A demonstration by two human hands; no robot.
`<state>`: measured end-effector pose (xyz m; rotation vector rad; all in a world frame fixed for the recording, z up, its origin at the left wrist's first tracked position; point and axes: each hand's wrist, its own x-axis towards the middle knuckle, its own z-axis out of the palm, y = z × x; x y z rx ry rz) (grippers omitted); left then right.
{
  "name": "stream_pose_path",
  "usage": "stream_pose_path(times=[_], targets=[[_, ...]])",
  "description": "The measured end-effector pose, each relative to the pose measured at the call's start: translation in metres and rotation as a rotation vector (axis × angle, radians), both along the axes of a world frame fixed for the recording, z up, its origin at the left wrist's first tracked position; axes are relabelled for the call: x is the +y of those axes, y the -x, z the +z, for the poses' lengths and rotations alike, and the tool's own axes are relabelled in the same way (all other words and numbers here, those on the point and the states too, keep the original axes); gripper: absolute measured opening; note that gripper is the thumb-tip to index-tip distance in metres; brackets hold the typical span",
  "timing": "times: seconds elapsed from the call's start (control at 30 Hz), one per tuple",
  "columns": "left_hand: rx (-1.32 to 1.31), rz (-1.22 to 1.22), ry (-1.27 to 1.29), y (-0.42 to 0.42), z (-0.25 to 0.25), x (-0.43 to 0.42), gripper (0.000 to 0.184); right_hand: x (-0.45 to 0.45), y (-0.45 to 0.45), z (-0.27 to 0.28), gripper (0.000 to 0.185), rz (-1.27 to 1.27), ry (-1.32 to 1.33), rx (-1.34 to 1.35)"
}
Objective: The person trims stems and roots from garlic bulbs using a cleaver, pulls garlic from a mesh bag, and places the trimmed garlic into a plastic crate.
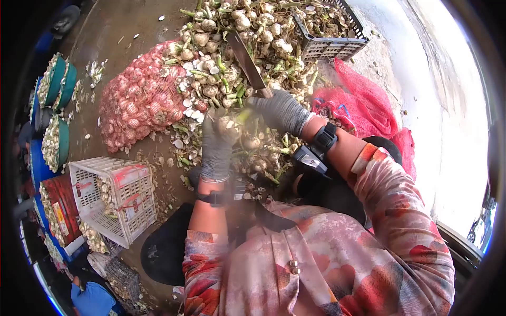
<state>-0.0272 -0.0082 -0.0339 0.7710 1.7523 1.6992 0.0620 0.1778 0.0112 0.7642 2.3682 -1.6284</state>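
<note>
My left hand (216, 150), in a grey glove, is closed round a garlic bulb (227, 125) whose green stem points to the right. My gloved right hand (282, 110) grips a knife (246, 62) with a broad blade that points up and to the left, over the heap. Part of the bulb is blurred. Beyond and beneath both hands lies a large heap of garlic (211, 45) with green stems. A red net sack (141, 97) full of bulbs stands to the left of the heap.
A black crate (333, 47) sits at the back right, with a pink net (363, 100) below it. On the left are a white crate (113, 197) on its side, green tubs (64, 145) of garlic and a red crate (66, 205). A person in blue (92, 297) is at lower left.
</note>
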Motion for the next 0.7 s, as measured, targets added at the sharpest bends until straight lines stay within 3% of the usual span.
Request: stream_pose_path(times=[0.03, 0.1, 0.13, 0.17, 0.2, 0.23, 0.27, 0.3, 0.33, 0.4, 0.43, 0.57, 0.7], targets=[[0.187, -0.067, 0.095, 0.008, -0.018, -0.007, 0.043, 0.003, -0.003, -0.012, 0.021, 0.073, -0.022, 0.029], [0.295, -0.041, 0.204, -0.002, -0.005, -0.003, 0.027, -0.009, -0.009, -0.017, 0.026, 0.011, 0.266, -0.032], [0.498, -0.049, 0.294, -0.008, 0.024, 0.005, 0.023, -0.017, -0.010, -0.009, 0.023, -0.081, 0.433, -0.082], [0.699, -0.058, 0.382, -0.010, 0.041, 0.009, 0.021, -0.024, -0.012, -0.001, 0.035, -0.188, 0.591, -0.133], [0.699, -0.056, 0.383, -0.005, 0.023, 0.003, 0.021, -0.025, -0.011, -0.021, 0.035, -0.186, 0.592, -0.133], [0.532, -0.078, 0.361, 0.004, -0.008, -0.005, 0.020, -0.024, -0.011, -0.054, 0.036, -0.059, 0.207, 0.038], [0.364, -0.092, 0.358, 0.003, 0.015, -0.002, 0.022, -0.021, -0.010, -0.072, 0.037, 0.066, -0.181, 0.206], [0.193, -0.091, 0.355, 0.002, 0.039, 0.001, 0.023, -0.023, -0.014, -0.070, 0.037, -0.099, -0.133, 0.221], [0.029, -0.077, 0.355, 0.000, 0.063, 0.005, 0.024, -0.022, -0.018, -0.046, 0.037, -0.102, -0.132, 0.221], [-0.125, -0.013, 0.131, 0.000, 0.062, 0.007, 0.027, -0.018, -0.022, 0.023, 0.033, 0.160, -0.393, 0.136], [-0.165, 0.054, 0.125, -0.001, 0.060, 0.008, 0.029, -0.021, -0.024, 0.026, 0.027, 0.218, -0.500, 0.214], [0.193, -0.068, 0.267, 0.018, -0.019, -0.024, 0.030, -0.031, -0.028, 0.043, 0.021, 0.409, -0.598, 0.202], [0.278, -0.062, 0.300, 0.015, -0.037, -0.046, 0.032, -0.033, -0.023, 0.041, 0.022, 0.450, -0.594, 0.122]])
